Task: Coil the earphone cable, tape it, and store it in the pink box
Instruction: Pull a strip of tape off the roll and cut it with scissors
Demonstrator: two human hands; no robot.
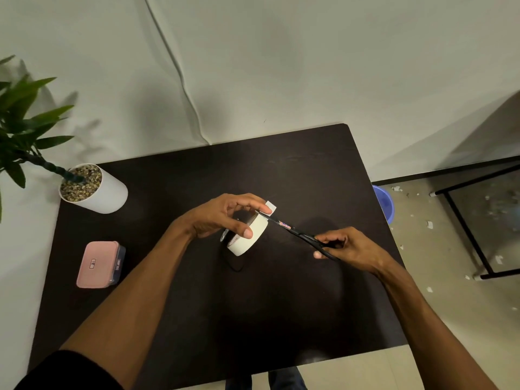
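My left hand (222, 216) holds a white tape roll (249, 235) above the middle of the dark table (281, 305). A short end of tape (271, 206) sticks up past my fingertips. My right hand (346, 247) grips black scissors (298, 233), whose blades reach the tape end at the roll's top. A thin black earphone cable (235, 266) lies on the table under the roll, mostly hidden and hard to make out. The pink box (98, 263) sits shut at the table's left side, apart from both hands.
A white pot (104, 192) with pebbles and a green plant (22, 122) stands at the table's far left corner. A blue bucket (384, 202) sits on the floor past the right edge. A black metal frame (467, 235) stands further right.
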